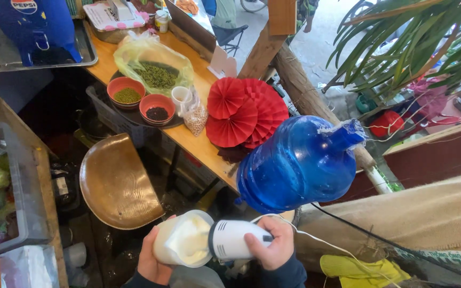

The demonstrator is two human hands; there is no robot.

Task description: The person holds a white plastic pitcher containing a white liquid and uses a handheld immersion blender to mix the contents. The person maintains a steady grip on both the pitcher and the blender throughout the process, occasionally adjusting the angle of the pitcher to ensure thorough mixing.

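Head view, looking down at my own hands at the bottom of the frame. My left hand (153, 261) wraps around a white jug (183, 239) full of pale creamy liquid, fingers closed on its side, holding it tilted. My right hand (276, 242) is clamped around the body of a white hand mixer (234, 240), whose nose points into the mouth of the jug; its white cord (316, 240) trails off to the right across my wrist.

Just beyond the jug sits a round wooden stool seat (116, 181). To the right of it, a big blue water bottle (300, 165) lies tilted, neck up and to the right, with plastic wrap over its cap.

Farther on, a wooden counter (198, 144) runs diagonally. On it I see red paper fans (244, 112), a small bag of pale beans (196, 116), a white cup (181, 97), and two orange bowls (126, 90), one with green seeds, one with dark seeds. Behind them lies a plastic bag of green beans (156, 66). At far right, palm leaves (412, 42) hang over burlap (428, 213).
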